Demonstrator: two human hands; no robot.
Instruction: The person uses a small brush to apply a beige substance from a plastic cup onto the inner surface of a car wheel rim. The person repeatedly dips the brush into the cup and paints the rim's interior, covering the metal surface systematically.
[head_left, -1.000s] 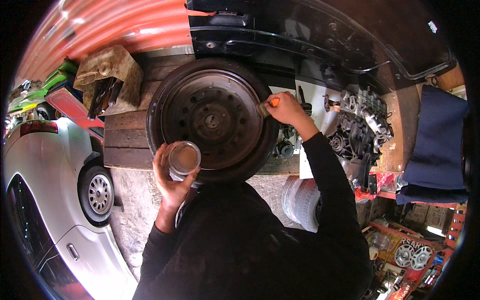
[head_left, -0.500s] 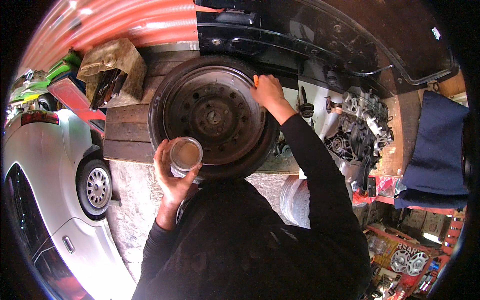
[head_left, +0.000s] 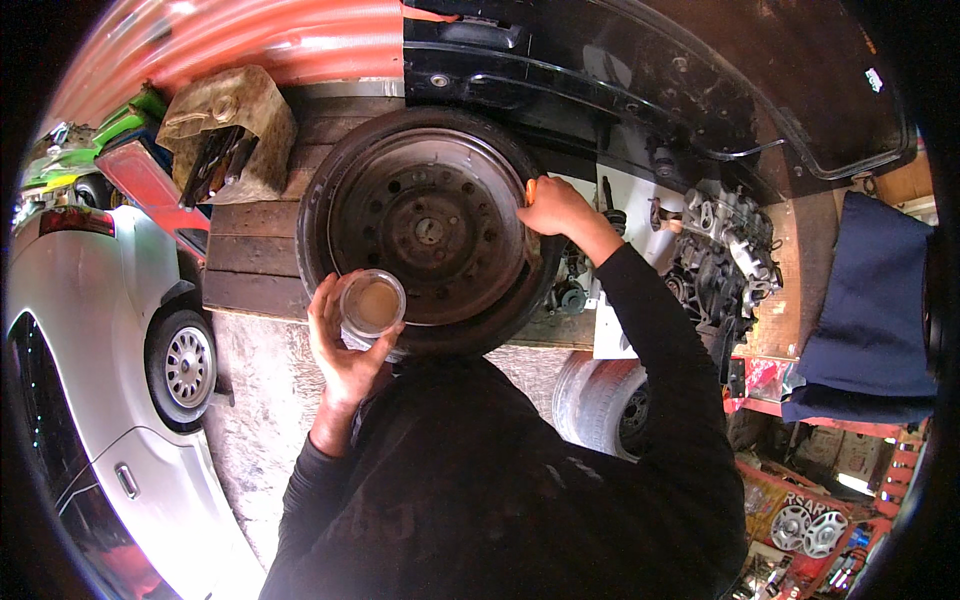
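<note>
A tyre mounted on a dark, worn steel wheel (head_left: 415,270) lies flat on a bench of wooden planks (head_left: 250,290). Over its near left edge, my left hand (head_left: 345,360) grips a clear round cup (head_left: 373,303) with cloudy tan contents. At the wheel's right side my right hand (head_left: 560,210) is closed around an orange-handled tool (head_left: 531,190); the fingers cover most of it, and I cannot make out its working end. That hand is close to the line where tyre and steel rim meet.
A grimy cut-open container (head_left: 245,115) with dark tools stands at the back left. Engine parts (head_left: 710,265) lie on the right, beside dark blue cloth (head_left: 865,290). Behind the bench is a black car panel (head_left: 560,95). A silver car (head_left: 110,300) is on the left, another tyre (head_left: 590,395) below the bench.
My right hand has moved a little right and toward me along the rim with the orange-handled tool. My left hand still holds the cup in nearly the same place.
</note>
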